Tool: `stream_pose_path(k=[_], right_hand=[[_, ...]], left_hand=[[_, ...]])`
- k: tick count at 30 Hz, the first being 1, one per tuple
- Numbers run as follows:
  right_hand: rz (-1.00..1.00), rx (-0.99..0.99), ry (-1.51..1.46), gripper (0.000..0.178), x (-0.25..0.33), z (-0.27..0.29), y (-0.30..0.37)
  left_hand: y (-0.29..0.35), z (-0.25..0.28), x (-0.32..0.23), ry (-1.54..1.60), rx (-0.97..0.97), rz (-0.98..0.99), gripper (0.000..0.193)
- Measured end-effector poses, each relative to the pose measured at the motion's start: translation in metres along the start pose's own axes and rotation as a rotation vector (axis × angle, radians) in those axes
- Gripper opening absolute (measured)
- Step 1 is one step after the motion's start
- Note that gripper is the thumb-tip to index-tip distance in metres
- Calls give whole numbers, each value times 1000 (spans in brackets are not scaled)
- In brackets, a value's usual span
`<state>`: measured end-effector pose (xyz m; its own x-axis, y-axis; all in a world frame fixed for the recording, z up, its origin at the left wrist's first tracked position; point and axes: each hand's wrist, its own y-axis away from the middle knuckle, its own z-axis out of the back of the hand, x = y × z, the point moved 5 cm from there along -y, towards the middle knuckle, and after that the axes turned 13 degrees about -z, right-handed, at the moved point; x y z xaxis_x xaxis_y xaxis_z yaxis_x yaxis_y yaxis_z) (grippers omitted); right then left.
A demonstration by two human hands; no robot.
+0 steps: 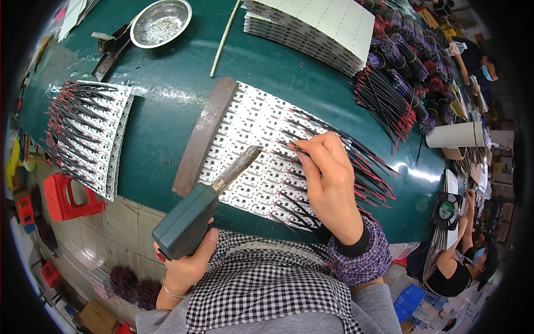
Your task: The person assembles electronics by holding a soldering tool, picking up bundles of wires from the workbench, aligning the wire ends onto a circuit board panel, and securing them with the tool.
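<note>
Carefully, a green gun-shaped tool is being held over a white board panel.

Its handle is being gripped by the curled fingers of the left hand, while a thin black wire is apparently being pinched between thumb and forefinger of the right hand. The panel is lying on the green table, beside a brown bar. Should the metal tip be hot, the fingertips or neighbouring wires could be getting scorched through a careless swing; a loose pinch could be leaving the wire askew. Some wires are being covered by the right hand, the tool's grip is being partly hidden, and whether the tip is touching the panel cannot be told.
</note>
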<state>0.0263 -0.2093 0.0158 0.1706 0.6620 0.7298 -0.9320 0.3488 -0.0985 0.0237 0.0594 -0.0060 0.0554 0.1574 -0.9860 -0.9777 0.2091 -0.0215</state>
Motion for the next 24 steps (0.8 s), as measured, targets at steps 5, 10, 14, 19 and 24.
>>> stream_pose_path(k=[5,10,14,19,24], right_hand=[[-145,78,-190,11,-3,-17,9],[-221,97,-123,10,-11,-28,9],[-195,66,-90,11,-12,-28,9],[-196,65,-80,11,-11,-29,9],[-207,83,-72,10,-11,-30,9]], left_hand=[[2,1,2,25,-3,13,35],[3,1,2,18,2,-19,31],[8,6,12,-42,119,-106,43],[7,3,10,-141,189,-101,36],[0,-2,7,-109,124,-87,26]])
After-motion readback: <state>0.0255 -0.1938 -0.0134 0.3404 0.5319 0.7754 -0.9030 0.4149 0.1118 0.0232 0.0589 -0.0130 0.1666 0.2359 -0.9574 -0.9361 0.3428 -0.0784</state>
